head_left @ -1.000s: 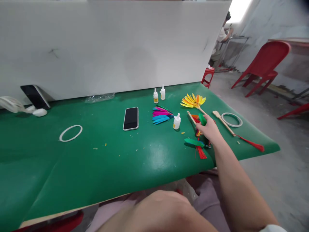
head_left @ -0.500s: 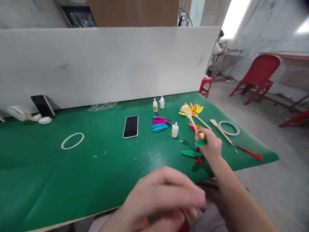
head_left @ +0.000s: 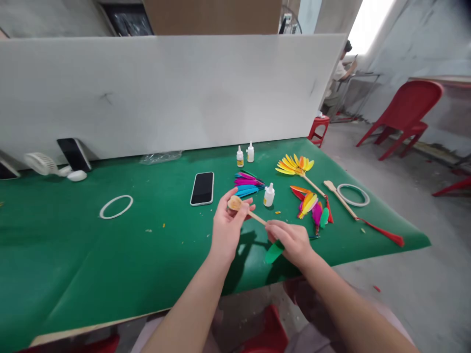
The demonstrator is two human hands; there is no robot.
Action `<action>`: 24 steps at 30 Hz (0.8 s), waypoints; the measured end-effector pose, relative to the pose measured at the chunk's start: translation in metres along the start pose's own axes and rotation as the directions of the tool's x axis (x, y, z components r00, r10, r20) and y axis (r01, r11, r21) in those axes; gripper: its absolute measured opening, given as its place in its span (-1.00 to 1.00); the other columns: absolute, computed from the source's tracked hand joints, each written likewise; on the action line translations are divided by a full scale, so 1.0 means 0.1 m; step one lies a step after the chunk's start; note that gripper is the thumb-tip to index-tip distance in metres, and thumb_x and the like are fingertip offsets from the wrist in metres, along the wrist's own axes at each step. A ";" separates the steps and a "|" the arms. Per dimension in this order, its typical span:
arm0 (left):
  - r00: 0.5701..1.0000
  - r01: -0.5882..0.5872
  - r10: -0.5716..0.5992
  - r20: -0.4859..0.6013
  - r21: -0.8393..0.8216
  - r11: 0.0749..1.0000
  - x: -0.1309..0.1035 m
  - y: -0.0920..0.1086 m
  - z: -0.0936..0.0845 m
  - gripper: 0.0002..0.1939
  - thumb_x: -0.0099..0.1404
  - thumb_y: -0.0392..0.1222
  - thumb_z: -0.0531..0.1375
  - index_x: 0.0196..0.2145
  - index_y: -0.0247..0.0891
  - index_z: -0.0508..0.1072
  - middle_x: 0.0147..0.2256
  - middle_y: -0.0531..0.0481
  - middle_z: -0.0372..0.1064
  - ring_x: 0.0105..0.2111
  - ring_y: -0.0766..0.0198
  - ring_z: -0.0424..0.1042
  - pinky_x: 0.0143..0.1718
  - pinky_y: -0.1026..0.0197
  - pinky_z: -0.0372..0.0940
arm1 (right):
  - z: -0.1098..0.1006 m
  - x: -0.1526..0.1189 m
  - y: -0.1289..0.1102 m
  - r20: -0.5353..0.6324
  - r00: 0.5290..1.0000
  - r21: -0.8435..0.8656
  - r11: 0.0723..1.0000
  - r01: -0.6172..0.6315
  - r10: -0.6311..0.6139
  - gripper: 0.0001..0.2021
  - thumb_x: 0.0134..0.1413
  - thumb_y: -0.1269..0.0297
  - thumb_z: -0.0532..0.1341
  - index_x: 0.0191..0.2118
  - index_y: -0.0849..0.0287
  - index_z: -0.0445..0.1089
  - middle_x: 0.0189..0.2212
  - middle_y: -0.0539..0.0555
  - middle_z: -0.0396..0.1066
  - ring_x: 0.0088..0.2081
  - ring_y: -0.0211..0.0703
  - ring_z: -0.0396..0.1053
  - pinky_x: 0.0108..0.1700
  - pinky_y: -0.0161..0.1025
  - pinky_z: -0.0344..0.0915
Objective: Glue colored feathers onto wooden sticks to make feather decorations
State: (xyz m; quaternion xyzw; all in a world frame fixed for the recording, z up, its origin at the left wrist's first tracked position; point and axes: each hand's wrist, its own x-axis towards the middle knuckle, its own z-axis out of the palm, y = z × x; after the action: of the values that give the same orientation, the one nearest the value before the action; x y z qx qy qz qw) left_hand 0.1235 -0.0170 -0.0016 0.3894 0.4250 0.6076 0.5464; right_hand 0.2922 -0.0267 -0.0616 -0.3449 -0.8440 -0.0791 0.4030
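A pale wooden fan handle (head_left: 259,219) slants between my two hands above the table. My left hand (head_left: 228,223) is closed around its rounded head (head_left: 234,202), thumb on top. My right hand (head_left: 290,240) grips the lower shaft. A green feather (head_left: 274,252) sticks out below the right fingers; how it is held is hidden. Close by stands a white glue bottle (head_left: 269,195), and behind my left fingertips lies a bunch of pink and blue feathers (head_left: 249,184). Loose orange, yellow and magenta feathers (head_left: 307,203) lie beyond my right hand.
A yellow feather fan (head_left: 295,165), another wooden handle with red tassel (head_left: 342,200) and a white ring (head_left: 353,195) lie at right. Two glue bottles (head_left: 240,157) stand behind. A phone (head_left: 202,189) and second ring (head_left: 116,207) lie leftward. A white panel (head_left: 165,93) borders the green table (head_left: 147,274).
My right hand has brought the wooden handle left and toward me from the feathers. My left hand has moved forward from the near edge and taken hold of the handle's head.
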 end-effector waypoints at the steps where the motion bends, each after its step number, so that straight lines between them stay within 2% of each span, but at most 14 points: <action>1: 1.000 -0.007 0.007 -0.022 0.008 1.000 0.02 -0.01 -0.02 -0.54 0.14 -0.18 0.24 -0.01 -0.24 0.26 -0.24 -0.12 0.46 -0.26 0.19 0.49 -0.21 0.16 0.37 | 0.01 0.01 -0.02 0.031 0.999 -0.006 1.000 -0.010 0.011 -0.77 0.07 0.47 0.11 -0.12 0.14 0.25 -0.27 0.07 0.47 -0.38 -0.34 0.42 -0.39 -0.42 0.27; 3: 0.999 -0.021 0.021 -0.050 0.008 1.000 0.06 -0.04 -0.07 -0.63 0.13 -0.19 0.25 -0.10 -0.28 0.31 -0.27 -0.12 0.47 -0.29 0.19 0.50 -0.23 0.18 0.38 | -0.02 0.04 -0.03 0.140 0.988 -0.012 0.998 -0.063 0.064 -0.75 0.08 0.36 0.13 -0.08 0.12 0.24 -0.24 0.06 0.45 -0.38 -0.32 0.42 -0.41 -0.41 0.27; 4: 0.998 -0.028 0.028 -0.064 -0.001 1.000 0.08 -0.05 -0.09 -0.65 0.13 -0.19 0.25 -0.12 -0.28 0.32 -0.28 -0.12 0.47 -0.29 0.20 0.50 -0.24 0.18 0.38 | -0.05 0.06 -0.03 0.229 0.967 -0.010 0.993 -0.115 0.115 -0.71 0.07 0.28 0.15 -0.05 0.11 0.22 -0.21 0.06 0.43 -0.36 -0.30 0.42 -0.41 -0.40 0.27; 5: 0.996 -0.036 0.035 -0.078 -0.013 0.999 0.11 -0.05 -0.12 -0.66 0.13 -0.20 0.25 -0.13 -0.28 0.32 -0.28 -0.11 0.48 -0.29 0.20 0.50 -0.24 0.19 0.38 | -0.08 0.08 -0.01 0.333 0.926 -0.012 0.983 -0.182 0.176 -0.65 0.04 0.19 0.17 -0.03 0.10 0.21 -0.18 0.06 0.42 -0.33 -0.26 0.43 -0.39 -0.38 0.28; 7: 0.991 -0.061 0.056 -0.121 -0.034 0.998 0.16 -0.05 -0.18 -0.67 0.12 -0.20 0.26 -0.15 -0.28 0.32 -0.29 -0.11 0.48 -0.28 0.21 0.50 -0.22 0.19 0.38 | -0.16 0.10 0.03 0.520 0.804 -0.036 0.948 -0.317 0.289 -0.55 -0.01 0.07 0.20 0.01 0.06 0.19 -0.14 0.06 0.38 -0.28 -0.18 0.43 -0.33 -0.31 0.30; 9: 0.981 -0.096 0.087 -0.172 -0.046 0.994 0.20 -0.04 -0.24 -0.67 0.12 -0.20 0.26 -0.16 -0.28 0.31 -0.30 -0.10 0.49 -0.30 0.22 0.50 -0.21 0.17 0.38 | -0.22 0.08 0.09 0.612 0.707 -0.064 0.913 -0.402 0.354 -0.53 -0.05 0.02 0.21 0.00 0.04 0.20 -0.14 0.06 0.36 -0.25 -0.13 0.42 -0.28 -0.25 0.31; 11: 0.970 -0.134 0.120 -0.211 -0.052 0.990 0.23 -0.02 -0.30 -0.67 0.12 -0.19 0.26 -0.17 -0.27 0.30 -0.32 -0.10 0.49 -0.31 0.22 0.51 -0.22 0.16 0.38 | -0.25 0.05 0.16 0.653 0.655 -0.079 0.895 -0.440 0.380 -0.62 -0.01 0.06 0.19 -0.06 0.06 0.25 -0.17 0.05 0.35 -0.24 -0.13 0.40 -0.24 -0.24 0.30; 14: 0.959 -0.169 0.148 -0.240 -0.068 0.983 0.26 0.02 -0.38 -0.69 0.12 -0.18 0.25 -0.18 -0.26 0.30 -0.33 -0.08 0.50 -0.32 0.22 0.51 -0.24 0.15 0.38 | -0.23 0.01 0.24 0.682 0.616 -0.103 0.885 -0.455 0.395 -0.83 0.12 0.19 0.08 -0.22 0.10 0.33 -0.23 0.05 0.35 -0.26 -0.17 0.39 -0.22 -0.26 0.28; 18: 0.955 -0.165 0.136 -0.265 -0.092 0.982 0.28 0.03 -0.45 -0.72 0.13 -0.15 0.24 -0.20 -0.23 0.29 -0.35 -0.06 0.50 -0.32 0.20 0.51 -0.27 0.17 0.37 | -0.23 0.01 0.30 0.695 0.600 -0.109 0.883 -0.457 0.396 -0.83 0.16 0.26 0.03 -0.30 0.14 0.34 -0.29 0.07 0.36 -0.27 -0.17 0.38 -0.22 -0.27 0.25; 24: 0.959 -0.141 0.111 -0.260 -0.100 0.985 0.28 0.00 -0.48 -0.73 0.14 -0.13 0.23 -0.22 -0.22 0.29 -0.36 -0.05 0.51 -0.32 0.19 0.52 -0.32 0.20 0.36 | -0.34 0.01 0.43 0.696 0.571 -0.156 0.868 -0.472 0.436 -0.84 0.13 0.30 0.04 -0.35 0.15 0.35 -0.35 0.07 0.40 -0.32 -0.15 0.38 -0.27 -0.26 0.24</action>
State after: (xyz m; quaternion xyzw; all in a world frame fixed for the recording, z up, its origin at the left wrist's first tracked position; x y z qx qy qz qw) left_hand 0.0753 0.0068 -0.0171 0.3023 0.4291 0.7098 0.4697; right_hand 0.3405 -0.0079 -0.0444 -0.5427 -0.8169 0.1861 0.0594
